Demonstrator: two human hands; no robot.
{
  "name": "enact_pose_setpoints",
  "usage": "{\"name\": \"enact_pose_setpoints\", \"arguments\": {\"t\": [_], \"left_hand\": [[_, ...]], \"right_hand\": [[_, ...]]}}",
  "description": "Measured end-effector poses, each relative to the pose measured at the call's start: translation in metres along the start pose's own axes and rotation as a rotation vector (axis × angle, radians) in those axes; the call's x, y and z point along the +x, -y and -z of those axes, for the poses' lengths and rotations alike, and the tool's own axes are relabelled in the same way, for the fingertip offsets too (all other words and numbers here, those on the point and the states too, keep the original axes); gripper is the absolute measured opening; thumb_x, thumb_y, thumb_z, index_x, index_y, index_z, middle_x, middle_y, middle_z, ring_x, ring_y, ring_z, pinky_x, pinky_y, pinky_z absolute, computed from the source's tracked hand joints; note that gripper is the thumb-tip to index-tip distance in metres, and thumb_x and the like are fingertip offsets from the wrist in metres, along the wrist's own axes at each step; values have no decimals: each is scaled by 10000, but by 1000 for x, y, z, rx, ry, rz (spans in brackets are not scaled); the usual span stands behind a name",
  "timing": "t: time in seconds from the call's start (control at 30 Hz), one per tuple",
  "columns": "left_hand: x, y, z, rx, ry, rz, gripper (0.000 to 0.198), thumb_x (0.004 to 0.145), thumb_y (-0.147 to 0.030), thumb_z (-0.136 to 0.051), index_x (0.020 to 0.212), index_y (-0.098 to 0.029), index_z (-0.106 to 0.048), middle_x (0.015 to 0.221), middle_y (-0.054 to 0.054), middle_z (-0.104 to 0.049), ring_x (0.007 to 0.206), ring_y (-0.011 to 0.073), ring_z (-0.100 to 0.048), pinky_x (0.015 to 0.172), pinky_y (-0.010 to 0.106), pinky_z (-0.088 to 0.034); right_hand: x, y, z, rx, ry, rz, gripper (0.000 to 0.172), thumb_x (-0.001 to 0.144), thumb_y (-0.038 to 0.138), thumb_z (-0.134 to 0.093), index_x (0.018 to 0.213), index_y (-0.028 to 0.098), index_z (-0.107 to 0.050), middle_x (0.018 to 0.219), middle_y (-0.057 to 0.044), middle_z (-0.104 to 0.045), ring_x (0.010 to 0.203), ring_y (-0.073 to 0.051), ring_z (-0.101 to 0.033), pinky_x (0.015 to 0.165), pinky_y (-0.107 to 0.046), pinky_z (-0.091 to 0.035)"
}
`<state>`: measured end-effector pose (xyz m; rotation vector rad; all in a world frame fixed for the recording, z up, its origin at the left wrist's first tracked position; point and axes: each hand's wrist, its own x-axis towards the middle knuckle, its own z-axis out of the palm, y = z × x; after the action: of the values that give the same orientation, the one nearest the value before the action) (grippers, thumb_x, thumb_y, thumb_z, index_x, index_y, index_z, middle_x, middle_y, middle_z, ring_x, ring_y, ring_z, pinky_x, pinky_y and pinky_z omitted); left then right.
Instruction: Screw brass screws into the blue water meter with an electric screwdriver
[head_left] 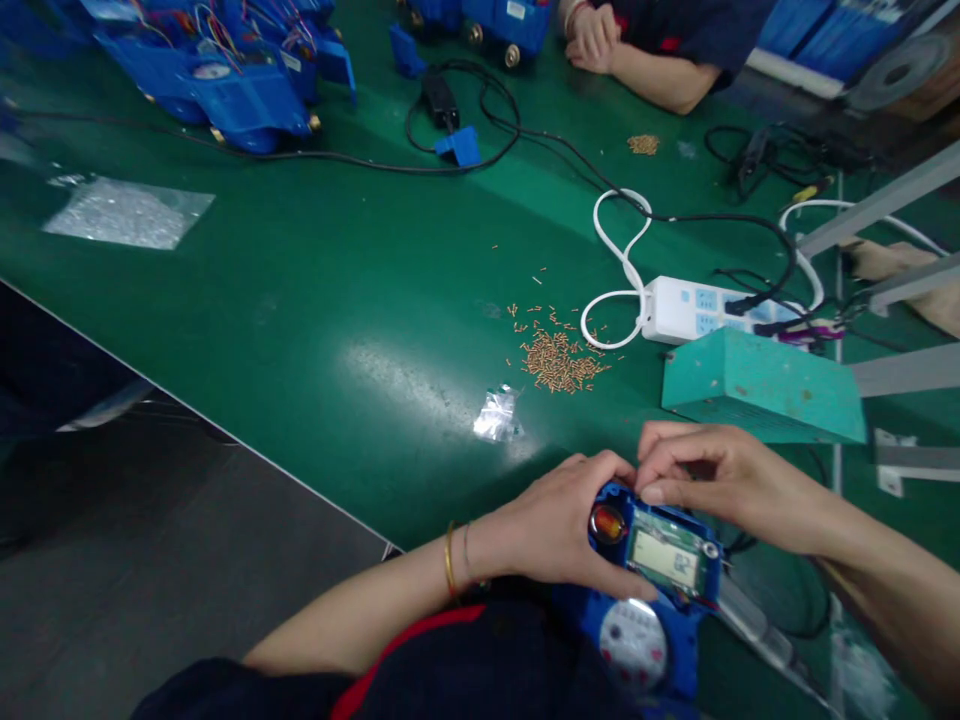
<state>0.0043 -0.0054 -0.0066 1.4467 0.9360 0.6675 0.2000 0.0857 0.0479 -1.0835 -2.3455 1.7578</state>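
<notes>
A blue meter body (660, 600) with a small grey display, a round red part and a round dial lies at the near edge of the green table (315, 300). My left hand (559, 525) grips its left side, thumb across the lower front. My right hand (712, 475) rests its fingertips on the meter's top edge, pinched together there; whether it holds a small part I cannot tell. A pile of small brass pins (559, 362) lies on the table just beyond my hands.
A crumpled clear bag (496, 415) lies near the pins. A white power strip (694, 312) with cables and a teal box (765, 385) stand right. More blue meter bodies (225, 70) sit far left. Another person's hand (592, 38) rests at the far edge.
</notes>
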Motion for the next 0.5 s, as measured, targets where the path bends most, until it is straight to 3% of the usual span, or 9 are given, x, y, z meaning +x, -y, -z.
{"name": "enact_pose_setpoints", "arguments": {"t": [0.33,0.5], "left_hand": [[3,5,-2,102,1,-40,644,591,-512,-845,1042,-185,-522,979,62,-604,899,251,-581,759,349,-476],[3,4,-3,77,-16,-43,662,612,-514,-836,1086,-166,-532,1045,103,-623,957,281,-600,830,398,-505]], "right_hand": [[17,22,16,-221,277,179,210,969,247,-603,788,213,-704,816,3,-640,719,-122,-617,636,-232,-466],[19,28,16,-320,297,258,241,987,185,-548,765,200,-642,810,17,-616,714,-103,-607,635,-210,-449]]}}
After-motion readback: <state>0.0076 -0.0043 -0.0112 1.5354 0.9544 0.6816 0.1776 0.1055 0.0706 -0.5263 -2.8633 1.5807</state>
